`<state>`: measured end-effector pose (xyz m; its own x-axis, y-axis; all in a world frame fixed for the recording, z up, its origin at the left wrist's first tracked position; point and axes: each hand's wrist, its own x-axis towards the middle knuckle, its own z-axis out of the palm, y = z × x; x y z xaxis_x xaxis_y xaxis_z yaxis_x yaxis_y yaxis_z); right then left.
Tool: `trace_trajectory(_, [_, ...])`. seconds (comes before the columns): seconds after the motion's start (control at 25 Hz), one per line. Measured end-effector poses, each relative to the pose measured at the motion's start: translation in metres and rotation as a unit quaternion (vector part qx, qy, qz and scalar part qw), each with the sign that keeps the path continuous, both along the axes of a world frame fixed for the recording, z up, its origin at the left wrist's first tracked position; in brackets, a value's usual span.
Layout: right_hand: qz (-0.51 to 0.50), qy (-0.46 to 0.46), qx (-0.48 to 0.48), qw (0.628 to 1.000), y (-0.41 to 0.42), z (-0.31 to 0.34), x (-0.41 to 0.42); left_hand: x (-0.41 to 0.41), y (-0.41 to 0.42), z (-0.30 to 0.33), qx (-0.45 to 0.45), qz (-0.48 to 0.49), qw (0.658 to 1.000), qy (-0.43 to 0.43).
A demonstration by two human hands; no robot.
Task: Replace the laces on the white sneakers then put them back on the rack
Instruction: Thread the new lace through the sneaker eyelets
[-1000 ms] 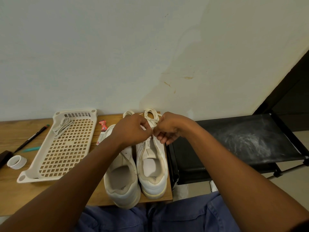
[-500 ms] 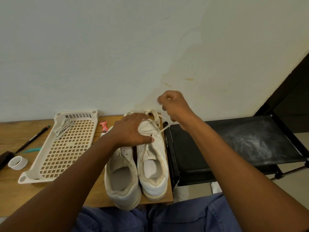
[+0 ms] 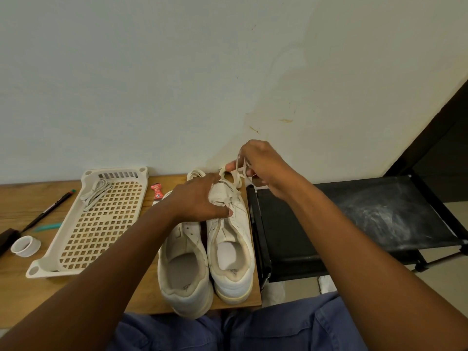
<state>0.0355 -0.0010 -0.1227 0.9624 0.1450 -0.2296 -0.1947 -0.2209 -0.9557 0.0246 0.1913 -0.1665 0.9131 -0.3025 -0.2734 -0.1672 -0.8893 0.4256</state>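
The left hand (image 3: 200, 198) presses flat on the right sneaker (image 3: 231, 239) on the counter (image 3: 15, 198), steadying it, while the right hand's (image 3: 263, 168) fingers (image 3: 231, 167) pinch the lace (image 3: 238, 173), drawing it upward.

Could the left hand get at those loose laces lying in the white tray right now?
Probably yes. The loose laces lie uncovered in the white tray, left of the left hand, with nothing between, but that hand would first have to leave the sneaker.

A black pen (image 3: 49, 210) and white tape roll (image 3: 25, 246) (left side) lie on the wooden table (image 3: 22, 295).
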Motion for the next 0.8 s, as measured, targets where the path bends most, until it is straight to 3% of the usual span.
trace_trajectory(0.04, [-0.001,0.015,0.032,0.999,0.0,0.001,0.0,0.0,0.001,-0.001,-0.003,0.0,1.0,0.003])
trace_trajectory(0.08, [0.017,0.013,-0.004,1.0,0.001,-0.001,0.001,0.001,0.002,-0.002,-0.005,0.001,1.0,0.006])
trace_trajectory(0.12, [0.055,-0.007,-0.108,0.993,0.0,-0.006,0.001,0.001,0.002,-0.002,-0.008,0.001,1.0,0.007])
trace_trajectory(0.2, [0.164,-0.045,-0.378,0.91,-0.001,-0.019,0.0,0.0,0.003,0.0,-0.011,0.0,1.0,0.006])
trace_trajectory(0.24, [0.21,-0.039,-0.458,0.863,-0.002,-0.023,-0.002,0.0,0.002,0.0,-0.011,0.0,1.0,0.005])
trace_trajectory(0.28, [0.237,-0.019,-0.485,0.842,-0.002,-0.028,-0.001,0.0,0.001,0.0,-0.012,0.0,1.0,0.004])
trace_trajectory(0.36, [0.244,-0.003,-0.464,0.851,-0.004,-0.029,0.001,-0.001,0.0,0.001,-0.015,0.001,1.0,0.002])
trace_trajectory(0.4, [0.218,-0.001,-0.42,0.881,-0.005,-0.026,0.002,-0.001,0.0,0.001,-0.016,0.002,1.0,0.004])
trace_trajectory(0.48, [0.122,-0.022,-0.266,0.956,-0.005,-0.016,0.004,0.0,0.0,0.0,-0.013,-0.001,1.0,0.007])
trace_trajectory(0.56, [-0.001,-0.089,-0.093,0.992,-0.006,-0.002,0.004,0.0,0.0,0.001,-0.006,-0.003,1.0,0.01])
trace_trajectory(0.68, [-0.138,-0.182,0.047,0.972,-0.011,0.003,0.006,0.001,0.001,0.0,-0.004,0.0,1.0,0.015])
trace_trajectory(0.8, [-0.149,-0.198,0.035,0.968,-0.01,-0.005,0.007,0.001,0.001,0.001,0.0,0.0,1.0,0.018])
